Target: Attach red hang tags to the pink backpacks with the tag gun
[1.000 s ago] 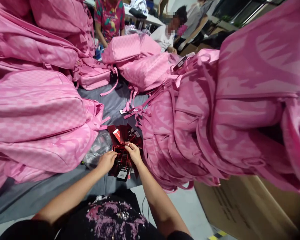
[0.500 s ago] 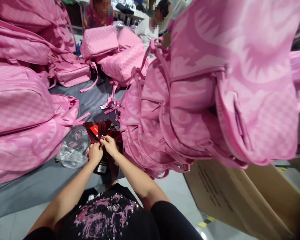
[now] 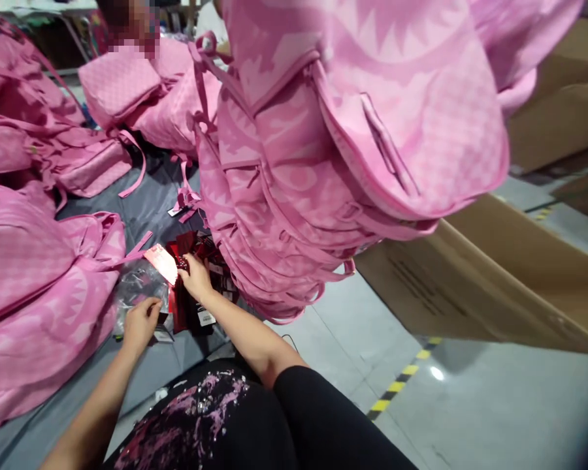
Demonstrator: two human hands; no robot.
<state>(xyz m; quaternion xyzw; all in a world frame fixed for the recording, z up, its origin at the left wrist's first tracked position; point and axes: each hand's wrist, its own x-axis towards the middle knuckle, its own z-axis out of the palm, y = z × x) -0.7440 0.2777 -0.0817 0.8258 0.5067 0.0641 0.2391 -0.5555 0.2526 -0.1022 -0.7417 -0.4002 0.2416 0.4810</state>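
Note:
My right hand (image 3: pixel 195 277) is closed, its fingertips at the edge of a red hang tag (image 3: pixel 163 264) that catches bright glare. Beneath it lies a heap of dark red and black tags (image 3: pixel 206 301), some with small white labels. My left hand (image 3: pixel 141 323) is to the left and nearer to me, with thumb and fingers pinched together; what they hold, if anything, is too small to make out. Clear crumpled plastic (image 3: pixel 140 284) lies just beyond the left hand. Pink backpacks stand close by, a leaning row (image 3: pixel 294 196) on the right and a pile (image 3: pixel 44 281) on the left.
An open cardboard box (image 3: pixel 411 287) is at the right on the floor, near yellow-black tape (image 3: pixel 396 385). More pink bags (image 3: pixel 122 85) lie farther back on the grey-covered surface (image 3: pixel 154 196). Behind them is a person, partly hidden.
My hands, together over the tags before, are now apart; the left has moved left and toward me. A red tag now sticks out leftward by my right hand. The view has swung right.

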